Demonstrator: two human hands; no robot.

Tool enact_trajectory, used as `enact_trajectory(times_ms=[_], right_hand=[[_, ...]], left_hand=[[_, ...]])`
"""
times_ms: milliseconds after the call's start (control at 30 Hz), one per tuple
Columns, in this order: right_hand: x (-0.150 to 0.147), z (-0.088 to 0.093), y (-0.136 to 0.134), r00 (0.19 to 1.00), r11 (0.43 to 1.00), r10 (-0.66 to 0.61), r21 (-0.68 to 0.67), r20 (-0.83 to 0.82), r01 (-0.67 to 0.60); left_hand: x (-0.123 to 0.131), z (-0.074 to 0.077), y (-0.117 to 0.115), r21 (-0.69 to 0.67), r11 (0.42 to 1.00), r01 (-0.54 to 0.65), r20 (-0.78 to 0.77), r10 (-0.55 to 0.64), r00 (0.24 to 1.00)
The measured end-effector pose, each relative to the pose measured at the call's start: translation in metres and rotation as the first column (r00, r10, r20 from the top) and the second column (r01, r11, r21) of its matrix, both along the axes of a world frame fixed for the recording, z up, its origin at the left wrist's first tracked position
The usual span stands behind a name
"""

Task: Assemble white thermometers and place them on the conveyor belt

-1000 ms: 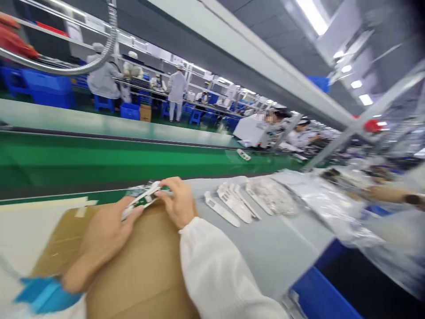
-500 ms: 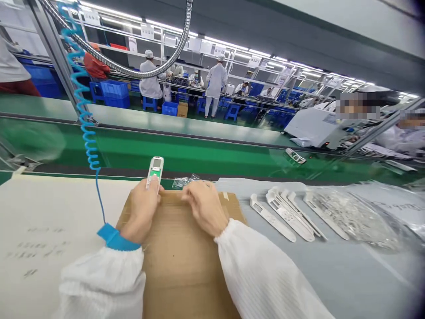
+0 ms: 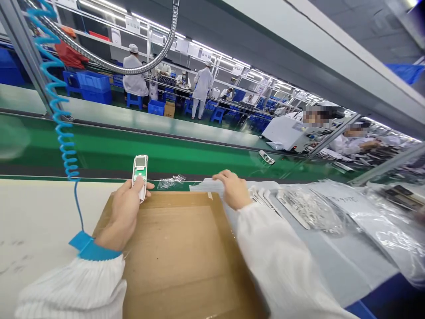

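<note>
So the left hand has a handset pinched, thumb across its lower front, screen end up, green board showing below the screen. That's just past the box, whose far edge is right by the grip. My read: this is a mid-assembly pause, board exposed and no cover on its front. Next move probably calls for keeping that pinch steady, thumb light on the board, while the other hand does the fetching.

Right hand is well right of the grip, forefinger poking out, the rest curled. I see nothing in it, but can't tell if something's tucked under. Just right of that hand: white shells, then a bag of parts.

Close by on the grip's right, a clear packet. Farther out, a second handset lies on the green belt.

Writing? Far right of the grip, a plastic sheet has dark scrawl I can't make out. Faint marks left of the grip, too blurry. No readable brands.
</note>
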State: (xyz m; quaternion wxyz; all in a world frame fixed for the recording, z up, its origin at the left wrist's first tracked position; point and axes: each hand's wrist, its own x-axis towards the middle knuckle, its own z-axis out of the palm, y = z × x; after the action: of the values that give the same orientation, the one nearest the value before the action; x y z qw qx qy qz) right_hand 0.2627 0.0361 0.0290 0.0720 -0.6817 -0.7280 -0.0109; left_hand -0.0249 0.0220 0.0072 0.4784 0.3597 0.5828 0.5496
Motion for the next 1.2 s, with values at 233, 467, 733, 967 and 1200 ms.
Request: enact_trajectory(times_ms=[233, 467, 733, 967, 1200], right_hand=[[0.060, 0.003, -0.019, 0.994, 0.966, -0.069, -0.244, 0.081, 0.087], [0.016, 0.041, -0.011, 0.799, 0.999, 0.039, 0.015, -0.600, -0.038], [-0.100, -0.015, -0.006, -0.060, 0.993, -0.029, -0.022, -0.998, -0.118], [-0.097, -0.039, -0.016, -0.230, 0.943, -0.034, 0.045, -0.973, -0.330], [-0.089, -0.044, -0.011, -0.199, 0.965, -0.026, 0.027, -0.980, -0.261]], left_hand=[[0.005, 0.007, -0.005, 0.064, 0.991, 0.115, 0.165, -0.124, 0.978], [0.012, 0.008, -0.006, 0.125, 0.969, 0.214, 0.188, -0.235, 0.954], [0.015, -0.004, -0.008, 0.096, 0.949, 0.300, -0.164, -0.283, 0.945], [0.012, 0.003, -0.009, -0.081, 0.927, 0.367, -0.023, -0.370, 0.929], [0.014, -0.005, -0.008, 0.230, 0.953, 0.195, -0.387, -0.094, 0.917]])
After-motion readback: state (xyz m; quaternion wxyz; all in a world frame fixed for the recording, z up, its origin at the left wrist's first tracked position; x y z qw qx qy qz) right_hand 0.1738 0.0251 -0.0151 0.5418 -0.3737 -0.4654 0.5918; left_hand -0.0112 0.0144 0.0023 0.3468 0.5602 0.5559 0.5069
